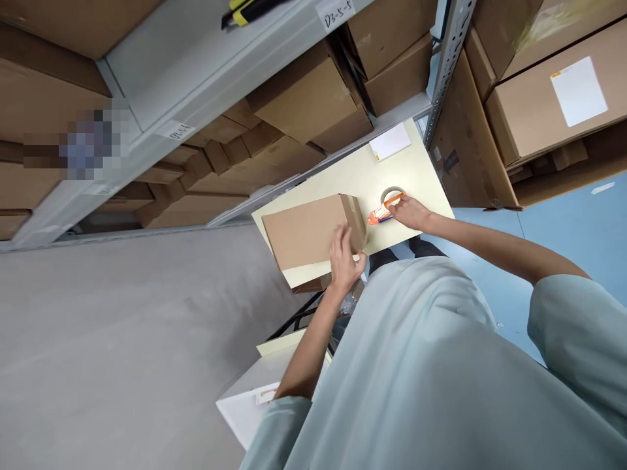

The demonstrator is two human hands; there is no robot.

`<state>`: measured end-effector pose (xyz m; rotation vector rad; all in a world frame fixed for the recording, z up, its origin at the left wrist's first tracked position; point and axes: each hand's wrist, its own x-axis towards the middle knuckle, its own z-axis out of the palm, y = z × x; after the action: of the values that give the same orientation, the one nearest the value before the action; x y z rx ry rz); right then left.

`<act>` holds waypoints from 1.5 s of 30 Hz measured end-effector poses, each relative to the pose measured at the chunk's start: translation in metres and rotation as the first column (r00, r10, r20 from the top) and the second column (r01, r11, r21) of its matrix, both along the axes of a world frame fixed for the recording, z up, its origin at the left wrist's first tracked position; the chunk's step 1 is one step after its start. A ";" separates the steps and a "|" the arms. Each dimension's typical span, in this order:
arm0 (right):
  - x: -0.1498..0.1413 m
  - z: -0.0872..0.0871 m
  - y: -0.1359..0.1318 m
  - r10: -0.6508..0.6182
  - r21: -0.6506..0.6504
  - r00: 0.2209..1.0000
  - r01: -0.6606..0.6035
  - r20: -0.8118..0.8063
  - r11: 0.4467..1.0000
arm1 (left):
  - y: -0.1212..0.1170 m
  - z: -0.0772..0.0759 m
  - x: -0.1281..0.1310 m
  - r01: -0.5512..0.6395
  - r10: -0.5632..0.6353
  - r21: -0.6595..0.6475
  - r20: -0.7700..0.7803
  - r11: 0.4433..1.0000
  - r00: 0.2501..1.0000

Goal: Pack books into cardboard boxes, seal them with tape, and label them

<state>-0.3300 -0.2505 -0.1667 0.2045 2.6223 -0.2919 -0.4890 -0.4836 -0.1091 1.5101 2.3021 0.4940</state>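
A closed brown cardboard box (308,232) lies on the pale yellow tabletop (421,163). My left hand (344,261) is at the box's near right corner, fingers spread and slightly blurred over its top. To the right of the box, my right hand (410,214) is closed on an orange strip-like piece (394,201); whether it is a separate tool cannot be made out. A greyish tape roll (390,191) is just beyond those fingers. Next to them is an orange-and-white item (379,215) with a blue edge.
A white card (390,141) lies at the table's far right. Metal shelving (245,78) full of cartons runs behind, with a yellow-black utility knife (249,10) on an upper shelf. Stacked cartons (553,98) stand at right. A white surface (245,391) is at lower left.
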 end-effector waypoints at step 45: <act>-0.066 0.007 0.071 -0.083 0.031 0.995 0.085 -0.054 0.996 | -0.015 -0.075 -0.015 0.216 -0.216 -0.022 -0.136 0.976 0.967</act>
<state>-0.3956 -0.1795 -0.1600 0.3232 2.6765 -0.2861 -0.5038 -0.4985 -0.1838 1.8171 2.1979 0.3318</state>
